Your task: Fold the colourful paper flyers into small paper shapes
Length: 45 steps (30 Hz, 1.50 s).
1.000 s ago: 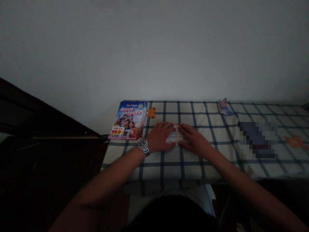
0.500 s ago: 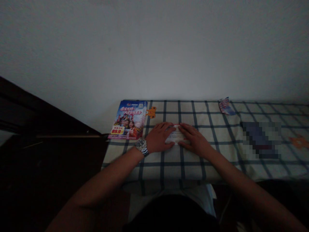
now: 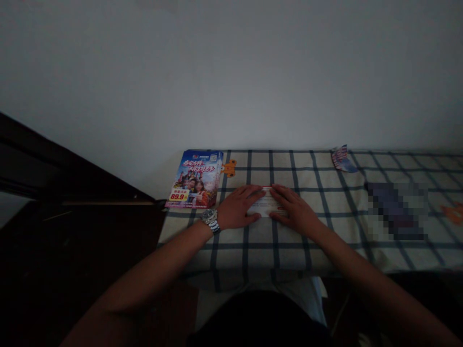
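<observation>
A small white sheet of paper [image 3: 263, 206] with printed text and a red edge at the top lies flat on the checked tablecloth. From its left side, my left hand [image 3: 239, 206] rests on it with fingers stretched out; a metal watch is on that wrist. My right hand [image 3: 294, 212] lies over the sheet's right side, fingers also extended. Both hands hide the sheet's ends, so its full size does not show. Beyond my left wrist sits a stack of colourful flyers [image 3: 195, 178], the top one marked 89.9.
The checked cloth [image 3: 231, 246] covers a table against a pale wall [image 3: 231, 77]. A curled piece of printed paper [image 3: 343, 160] stands near the wall. Farther right lies a dark pixelated object [image 3: 394, 212]. A dark slanted panel [image 3: 54, 168] is at the left.
The whole view has shifted slightly. My hands stay on the paper in nearly the same pose, and no object has visibly moved on the table.
</observation>
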Motion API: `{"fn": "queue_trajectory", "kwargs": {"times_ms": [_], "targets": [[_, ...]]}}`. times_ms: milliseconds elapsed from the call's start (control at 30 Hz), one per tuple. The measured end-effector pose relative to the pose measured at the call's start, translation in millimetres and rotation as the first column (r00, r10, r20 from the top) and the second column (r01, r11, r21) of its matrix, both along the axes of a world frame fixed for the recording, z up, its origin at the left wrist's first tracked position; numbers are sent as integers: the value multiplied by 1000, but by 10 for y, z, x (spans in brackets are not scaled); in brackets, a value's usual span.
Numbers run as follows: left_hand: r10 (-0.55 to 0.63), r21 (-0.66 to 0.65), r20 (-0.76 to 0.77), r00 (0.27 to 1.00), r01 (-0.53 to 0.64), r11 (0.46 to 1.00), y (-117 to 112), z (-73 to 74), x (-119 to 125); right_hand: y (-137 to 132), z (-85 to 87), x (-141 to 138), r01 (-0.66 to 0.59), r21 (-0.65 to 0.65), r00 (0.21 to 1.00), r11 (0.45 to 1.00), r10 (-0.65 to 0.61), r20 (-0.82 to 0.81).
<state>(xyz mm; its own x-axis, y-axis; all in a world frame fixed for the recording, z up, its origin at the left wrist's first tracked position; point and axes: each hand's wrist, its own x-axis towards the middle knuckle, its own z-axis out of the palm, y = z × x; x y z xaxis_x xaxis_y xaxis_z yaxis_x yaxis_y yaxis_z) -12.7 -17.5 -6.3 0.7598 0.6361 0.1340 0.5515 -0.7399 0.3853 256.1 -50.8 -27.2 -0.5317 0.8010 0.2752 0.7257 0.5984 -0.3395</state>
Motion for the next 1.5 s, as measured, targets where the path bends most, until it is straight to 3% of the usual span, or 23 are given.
{"fn": "queue_trajectory", "kwargs": {"times_ms": [300,600,833,1233,1500], "targets": [[-114,-8,-9,993,114,993,98,34,-90,-4,17,7,4,-10,1000,1000,-4,6],[-162,28,0,987,162,986,42,53,-183,-2,-17,9,8,0,1000,1000,-8,1],[-91,5,-5,996,91,996,-13,71,-315,-16,-2,13,8,-14,1000,1000,-8,6],[-40,-23,-19,999,40,999,-51,138,-262,-17,11,13,8,-23,1000,1000,-8,6],[-40,34,32,999,39,999,-340,144,-240,-28,19,-10,14,-11,1000,1000,-14,2]]}}
